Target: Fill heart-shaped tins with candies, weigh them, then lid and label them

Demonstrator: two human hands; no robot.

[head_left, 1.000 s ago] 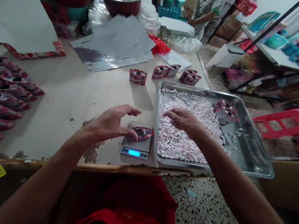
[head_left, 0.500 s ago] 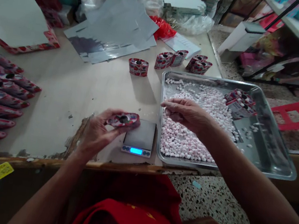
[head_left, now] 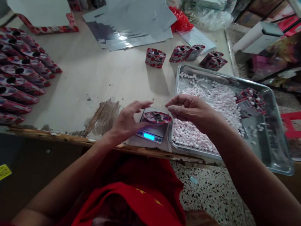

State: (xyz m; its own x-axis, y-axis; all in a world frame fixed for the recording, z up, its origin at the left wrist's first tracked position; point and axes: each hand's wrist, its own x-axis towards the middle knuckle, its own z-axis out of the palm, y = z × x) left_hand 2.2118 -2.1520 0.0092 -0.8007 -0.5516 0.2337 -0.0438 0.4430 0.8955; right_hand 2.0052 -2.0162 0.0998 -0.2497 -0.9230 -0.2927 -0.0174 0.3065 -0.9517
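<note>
Flanking patterned container [head_left: 157,118] on scale [head_left: 150,132], hands [head_left: 131,117] half-curled, palms facing.

Shiny metal tray [head_left: 271,146]; rough bare wood on the worktop [head_left: 97,71].

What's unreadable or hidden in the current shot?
- Scale reading: head view, display glare, too small.
- Fill level in the packet on the scale: head view, opening dark and small.
- Anything between the right hand's fingertips: head view, too small and soft.
- White pieces beneath that hand and forearm: head view, covered.
- Leftmost packets: head view, cut by left edge.
</note>
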